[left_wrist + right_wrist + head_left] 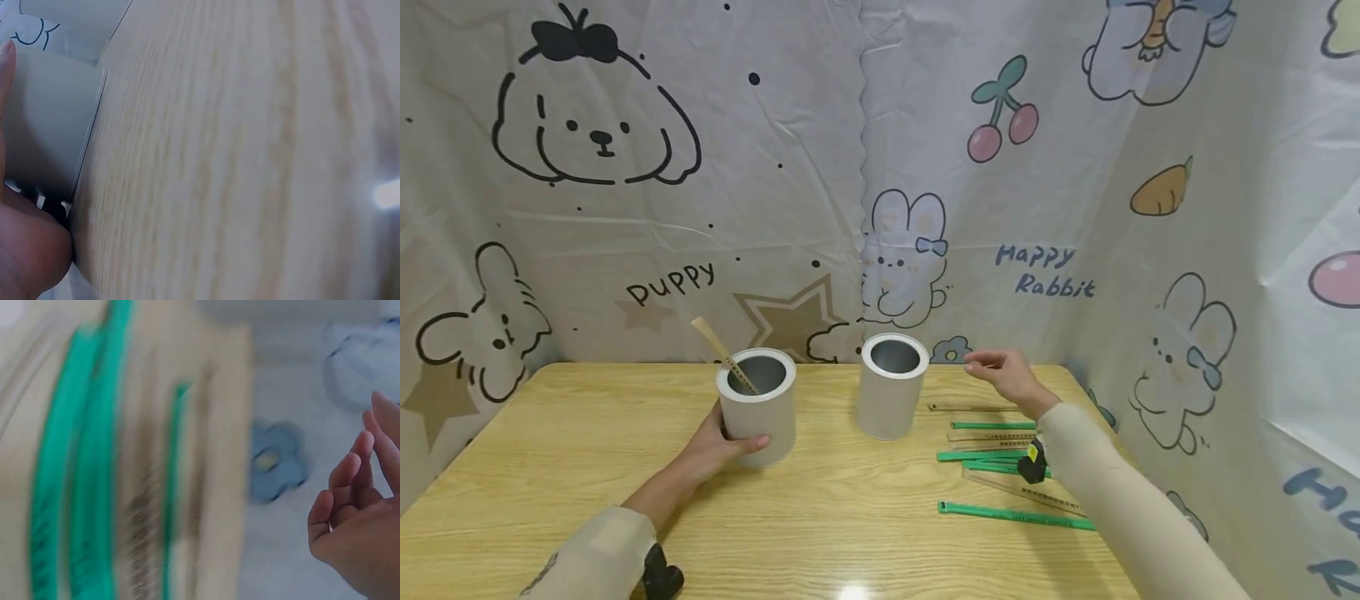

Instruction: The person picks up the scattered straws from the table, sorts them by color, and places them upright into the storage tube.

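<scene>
Several green and tan cable ties (pixel 1018 516) lie on the surface (pixel 835 533). The left hand (pixel 718 446) grips a white canister (pixel 763 425) holding a tan tie (pixel 717 345); the right hand (pixel 1011 378), fingers loosely bent, hovers near a second canister (pixel 889 404) before a cartoon-print curtain (pixel 820 183).

The table (pixel 850 517) is viewed forward and down from the head, its strips (pixel 1015 516) shared with the nearer right-wrist view, turned sideways toward the cloth (pixel 281 550), and its left can (pixel 53 119) with the left-wrist view, set low and close.
</scene>
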Demonstrator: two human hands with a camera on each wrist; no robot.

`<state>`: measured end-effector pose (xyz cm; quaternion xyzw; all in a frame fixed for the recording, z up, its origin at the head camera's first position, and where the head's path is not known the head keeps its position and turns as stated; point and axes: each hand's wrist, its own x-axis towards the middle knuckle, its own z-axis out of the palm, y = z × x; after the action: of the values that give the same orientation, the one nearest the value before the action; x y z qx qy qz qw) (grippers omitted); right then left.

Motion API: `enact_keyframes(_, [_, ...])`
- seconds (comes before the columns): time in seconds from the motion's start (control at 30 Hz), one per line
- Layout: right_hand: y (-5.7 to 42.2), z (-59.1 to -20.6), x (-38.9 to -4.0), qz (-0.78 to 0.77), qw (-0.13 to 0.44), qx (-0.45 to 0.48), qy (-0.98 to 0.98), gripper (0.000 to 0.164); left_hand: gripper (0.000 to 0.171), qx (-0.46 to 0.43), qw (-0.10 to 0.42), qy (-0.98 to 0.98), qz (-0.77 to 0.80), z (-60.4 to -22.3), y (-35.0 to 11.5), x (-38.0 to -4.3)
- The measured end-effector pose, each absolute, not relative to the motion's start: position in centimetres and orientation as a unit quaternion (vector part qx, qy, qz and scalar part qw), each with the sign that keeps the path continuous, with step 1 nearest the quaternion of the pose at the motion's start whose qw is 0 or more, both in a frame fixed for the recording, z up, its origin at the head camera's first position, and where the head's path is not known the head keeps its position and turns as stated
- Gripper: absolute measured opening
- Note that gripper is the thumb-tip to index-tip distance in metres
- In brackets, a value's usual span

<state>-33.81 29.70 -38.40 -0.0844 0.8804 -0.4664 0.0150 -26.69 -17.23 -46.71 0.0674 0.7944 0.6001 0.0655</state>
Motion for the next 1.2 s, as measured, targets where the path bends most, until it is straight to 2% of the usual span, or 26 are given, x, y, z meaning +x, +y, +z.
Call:
enact_keyframes(0.23, [32.7,-42.8,-34.1,-0.366,0.052,-0.084,0.926,0.027,0.104,0.071,0.059,0.787,0.610,-46.6,-17.2,-26.6])
enact_keyframes(0.53, [33.2,-44.0,-33.7,-0.288,0.021,-0.033,0.957,0.009,0.104,0.074,0.058,0.787,0.609,-46.8,-17.0,-26.6])
enact_keyframes(0.67, [33.1,-43.7,-33.8,-0.289,0.003,-0.031,0.957,0.010,0.104,0.073,0.056,0.788,0.609,-46.8,-16.9,-26.6])
enact_keyframes(0.83, [32.2,-41.3,-34.0,-0.354,-0.019,-0.038,0.934,0.018,0.103,0.069,0.055,0.788,0.609,-46.9,-16.8,-26.5])
enact_keyframes(1.0, [30.4,-36.4,-33.8,-0.485,-0.040,-0.026,0.873,0.031,0.103,0.065,0.057,0.787,0.611,-47.0,-17.0,-26.5])
enact_keyframes(1.07, [29.5,-34.1,-33.6,-0.541,-0.061,-0.029,0.838,0.027,0.102,0.066,0.057,0.789,0.608,-47.0,-17.0,-26.5])
enact_keyframes(1.17, [27.5,-30.5,-33.0,-0.640,-0.081,-0.045,0.763,0.012,0.102,0.067,0.056,0.790,0.606,-47.0,-17.1,-26.6])
enact_keyframes(1.2, [26.6,-29.2,-32.8,-0.675,-0.083,-0.053,0.731,0.014,0.102,0.067,0.055,0.791,0.606,-47.0,-17.1,-26.6])
